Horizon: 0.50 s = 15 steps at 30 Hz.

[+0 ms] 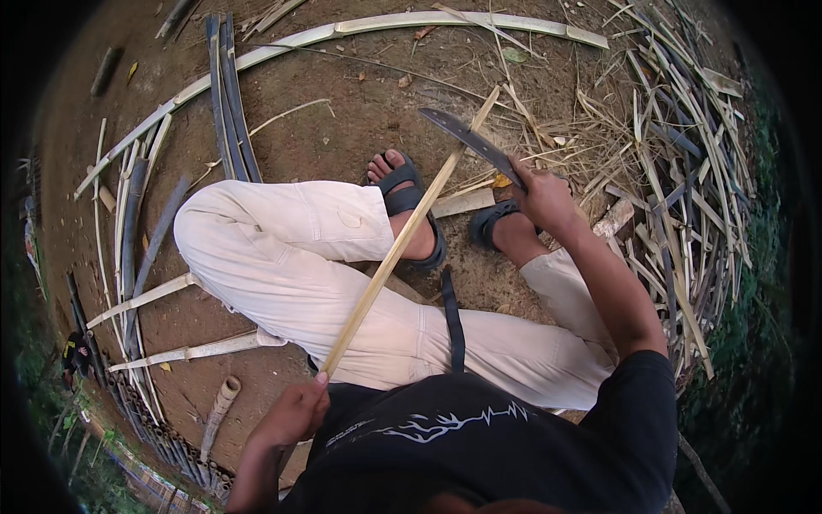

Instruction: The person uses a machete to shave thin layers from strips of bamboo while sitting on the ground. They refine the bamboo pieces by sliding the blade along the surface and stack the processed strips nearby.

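Clenching a bamboo strip [396, 250] is the left hand [293, 411], a machete [484, 148] the right hand [548, 199]

Outdoor bamboo workyard: bare dirt ground [295, 154], heaped split strips [685, 193], greenery [771, 291] bordering.

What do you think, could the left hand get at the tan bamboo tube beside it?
Probably yes, if the left hand lets go of the pale strip: the tan tube seems near, with nothing visibly blocking the way.
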Each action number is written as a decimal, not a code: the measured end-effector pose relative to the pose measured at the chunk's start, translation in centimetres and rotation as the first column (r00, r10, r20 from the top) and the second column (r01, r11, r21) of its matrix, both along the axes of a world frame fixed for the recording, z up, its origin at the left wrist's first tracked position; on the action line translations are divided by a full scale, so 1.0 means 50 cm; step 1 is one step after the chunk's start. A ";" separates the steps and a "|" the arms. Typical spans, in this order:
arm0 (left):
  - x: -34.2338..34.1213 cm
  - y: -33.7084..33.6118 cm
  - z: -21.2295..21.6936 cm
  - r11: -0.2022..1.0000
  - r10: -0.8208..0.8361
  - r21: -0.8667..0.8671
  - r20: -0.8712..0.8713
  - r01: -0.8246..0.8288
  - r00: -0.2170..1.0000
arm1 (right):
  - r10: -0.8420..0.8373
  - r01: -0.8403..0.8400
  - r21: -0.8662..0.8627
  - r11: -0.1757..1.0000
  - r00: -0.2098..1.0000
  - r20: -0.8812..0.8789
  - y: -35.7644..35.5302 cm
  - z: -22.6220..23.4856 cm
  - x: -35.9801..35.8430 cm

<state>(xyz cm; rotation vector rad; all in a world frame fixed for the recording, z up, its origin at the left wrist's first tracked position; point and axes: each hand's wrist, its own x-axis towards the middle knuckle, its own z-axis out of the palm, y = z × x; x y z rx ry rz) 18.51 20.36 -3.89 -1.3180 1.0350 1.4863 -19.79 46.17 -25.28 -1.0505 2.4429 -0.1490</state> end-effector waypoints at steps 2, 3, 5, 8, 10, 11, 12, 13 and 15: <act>-0.009 -0.003 -0.004 0.999 0.042 -0.004 0.015 -0.042 0.999 | 0.126 -0.127 -0.051 0.991 0.991 -0.039 0.003 0.013 0.014; -0.009 -0.001 -0.007 0.998 0.060 0.009 0.007 -0.061 0.998 | 0.205 -0.210 -0.071 0.975 0.976 -0.073 0.013 0.009 0.014; 0.001 0.000 -0.006 0.996 0.074 0.056 -0.010 -0.073 0.997 | 0.146 -0.135 0.098 0.986 0.982 -0.119 0.021 -0.019 -0.012; -0.003 -0.011 -0.004 0.995 0.057 0.082 0.042 -0.060 0.997 | -0.131 0.141 0.130 0.981 0.988 -0.080 0.022 -0.065 -0.097; -0.005 -0.012 -0.005 0.992 0.092 0.074 0.080 -0.098 0.993 | -0.052 0.053 0.036 0.998 0.998 -0.036 -0.009 -0.026 -0.056; -0.002 -0.011 -0.009 0.990 0.103 0.084 0.078 -0.110 0.992 | -0.020 0.020 0.000 1.000 1.000 -0.019 -0.009 -0.006 -0.041; -0.002 -0.010 -0.012 0.988 0.116 0.093 0.078 -0.123 0.990 | 0.066 -0.068 -0.045 0.997 0.997 -0.050 -0.005 -0.015 -0.040; -0.006 -0.010 -0.011 0.986 0.126 0.098 0.079 -0.133 0.989 | 0.151 -0.158 -0.087 0.984 0.985 -0.084 0.000 -0.032 -0.039; -0.005 -0.008 0.000 0.983 0.145 0.104 0.084 -0.153 0.986 | 0.106 -0.102 0.057 0.993 0.992 -0.072 -0.006 -0.053 -0.069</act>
